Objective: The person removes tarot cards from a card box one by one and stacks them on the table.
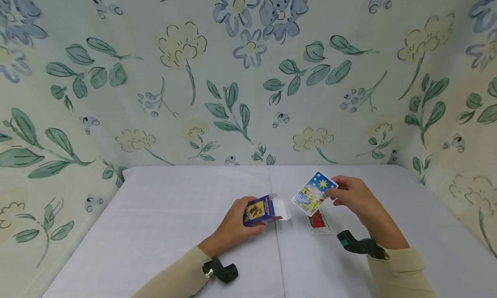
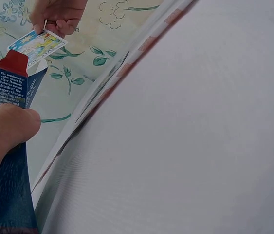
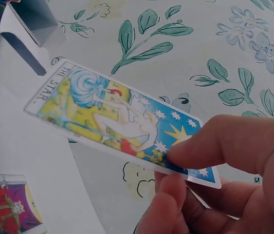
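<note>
Just below the centre of the frame, the left hand (image 1: 234, 220) is gripping the blue card box (image 1: 255, 211), seemingly to steady it with its open end facing right. Right of it, a red-pictured card (image 1: 318, 222) is lying face up on the white cloth (image 1: 155, 237). Overlapping it in view, the Star card (image 1: 312, 193) is tilting, pinched near one end by the right hand (image 1: 355, 196), probably leaving its picture readable. The hands are working apart.

Soft, diffuse light; faint shadows on white cloth (image 1: 341, 274); left wrist view dim, greyish.
</note>
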### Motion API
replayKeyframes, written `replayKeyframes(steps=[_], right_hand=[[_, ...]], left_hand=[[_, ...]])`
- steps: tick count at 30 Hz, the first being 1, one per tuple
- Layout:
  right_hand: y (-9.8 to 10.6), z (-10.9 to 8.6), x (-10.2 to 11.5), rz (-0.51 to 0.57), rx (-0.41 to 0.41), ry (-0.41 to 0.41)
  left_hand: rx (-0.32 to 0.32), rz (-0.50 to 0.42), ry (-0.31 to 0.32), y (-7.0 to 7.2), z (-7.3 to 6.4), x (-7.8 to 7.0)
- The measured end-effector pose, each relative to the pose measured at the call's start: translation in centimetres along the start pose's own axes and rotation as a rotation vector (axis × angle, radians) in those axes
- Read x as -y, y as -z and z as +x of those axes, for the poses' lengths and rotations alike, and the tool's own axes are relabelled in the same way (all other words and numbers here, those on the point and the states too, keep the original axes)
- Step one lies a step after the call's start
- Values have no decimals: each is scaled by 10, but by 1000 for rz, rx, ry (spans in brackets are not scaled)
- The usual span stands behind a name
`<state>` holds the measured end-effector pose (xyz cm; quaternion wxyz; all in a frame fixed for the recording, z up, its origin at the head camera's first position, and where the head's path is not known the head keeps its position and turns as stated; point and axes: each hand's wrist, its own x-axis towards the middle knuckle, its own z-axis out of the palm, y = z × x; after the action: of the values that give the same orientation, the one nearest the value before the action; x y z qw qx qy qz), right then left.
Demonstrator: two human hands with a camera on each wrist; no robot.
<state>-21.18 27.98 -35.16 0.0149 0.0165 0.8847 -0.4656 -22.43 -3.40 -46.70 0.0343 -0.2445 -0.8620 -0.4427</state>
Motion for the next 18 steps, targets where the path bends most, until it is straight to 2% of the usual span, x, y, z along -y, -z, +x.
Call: replayKeyframes(steps=[18], right_hand=[[-4, 2, 3, 30, -4, -38]], left_hand=[[-1, 5, -1, 1, 1, 0]])
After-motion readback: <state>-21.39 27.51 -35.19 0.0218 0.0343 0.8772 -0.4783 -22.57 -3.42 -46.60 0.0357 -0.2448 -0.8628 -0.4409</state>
